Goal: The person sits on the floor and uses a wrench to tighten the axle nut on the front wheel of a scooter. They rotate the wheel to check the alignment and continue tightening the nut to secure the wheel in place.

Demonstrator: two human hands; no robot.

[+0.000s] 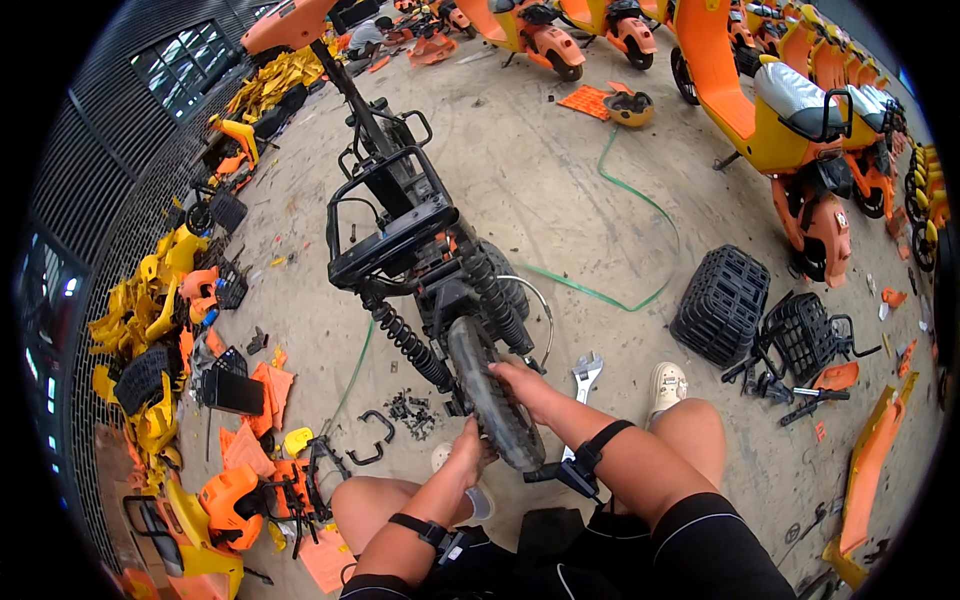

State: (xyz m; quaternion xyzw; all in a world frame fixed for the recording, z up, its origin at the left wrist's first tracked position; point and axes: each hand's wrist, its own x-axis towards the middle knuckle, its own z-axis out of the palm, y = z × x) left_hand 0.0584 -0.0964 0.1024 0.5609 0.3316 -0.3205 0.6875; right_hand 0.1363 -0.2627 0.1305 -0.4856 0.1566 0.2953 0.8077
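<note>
Beside orange panels (262,388), both hands' (528,385) fingers wrap closed around the black tyre (490,400).

Your forearms are bare, each with a black strap around the wrist carrying a small black device. Your left hand (468,450) and right hand (527,385) wear no gloves. You wear black shorts and pale shoes.
</note>
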